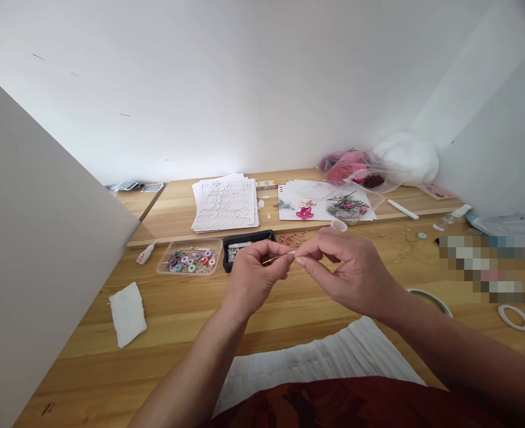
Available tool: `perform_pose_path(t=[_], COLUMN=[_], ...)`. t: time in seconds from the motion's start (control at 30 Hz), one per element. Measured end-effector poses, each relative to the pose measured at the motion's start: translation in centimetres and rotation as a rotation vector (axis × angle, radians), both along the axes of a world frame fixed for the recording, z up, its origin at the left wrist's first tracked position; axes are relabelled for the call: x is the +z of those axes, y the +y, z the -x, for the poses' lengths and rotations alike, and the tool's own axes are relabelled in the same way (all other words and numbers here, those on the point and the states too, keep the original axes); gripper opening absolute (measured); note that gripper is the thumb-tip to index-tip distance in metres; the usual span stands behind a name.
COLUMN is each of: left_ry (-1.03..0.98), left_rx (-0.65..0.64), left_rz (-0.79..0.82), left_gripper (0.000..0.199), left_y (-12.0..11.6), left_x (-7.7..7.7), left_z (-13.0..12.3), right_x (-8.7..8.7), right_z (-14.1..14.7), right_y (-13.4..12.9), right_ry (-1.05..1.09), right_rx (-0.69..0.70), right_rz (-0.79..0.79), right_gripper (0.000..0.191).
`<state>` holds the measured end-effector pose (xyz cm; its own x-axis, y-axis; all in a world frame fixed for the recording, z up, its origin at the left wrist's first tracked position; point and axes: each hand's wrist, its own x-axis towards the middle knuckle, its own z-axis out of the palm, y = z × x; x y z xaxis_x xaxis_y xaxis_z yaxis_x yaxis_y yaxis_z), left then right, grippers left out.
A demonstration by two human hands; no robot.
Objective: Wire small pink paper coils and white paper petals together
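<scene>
The left hand (255, 279) clenches a thin gold pin (272, 260), steadying it; the right hand (346, 273) pinches at its tip, holding something too fine to tell.

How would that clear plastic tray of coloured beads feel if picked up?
The clear plastic tray looks thin-walled, so it is probably light and slightly flexible. It is shallow with no lid, so a sharp push would likely make the flat round beads slide or spill.
</scene>
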<state>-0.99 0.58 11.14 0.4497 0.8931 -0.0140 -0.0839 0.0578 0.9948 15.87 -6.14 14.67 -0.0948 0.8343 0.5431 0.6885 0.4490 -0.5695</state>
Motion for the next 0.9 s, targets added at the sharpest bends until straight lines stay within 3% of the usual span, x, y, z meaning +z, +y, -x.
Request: perform_pose_path(t=[0.17,0.6,0.9], left_ry=[0.026,-0.041,-0.191], left_rx=[-0.085,-0.125,-0.145], left_rz=[-0.009,0.016,0.085], left_gripper=[0.022,0.021,0.021], left_y=[0.0,0.2,0.3], left_x=[0.0,-0.2,-0.2], left_z=[0.3,0.4,0.4], right_x=[0.9,0.3,-0.3], right_z=[-1.0,-1.4,-2.7], right_y=[1.2,2.3,4.4], right_ry=[-0.024,0.055,0.507], right_rx=[0.018,0.052,0.183], right_rz=[0.01,0.066,0.58], right_gripper=[0.014,0.008,0.02])
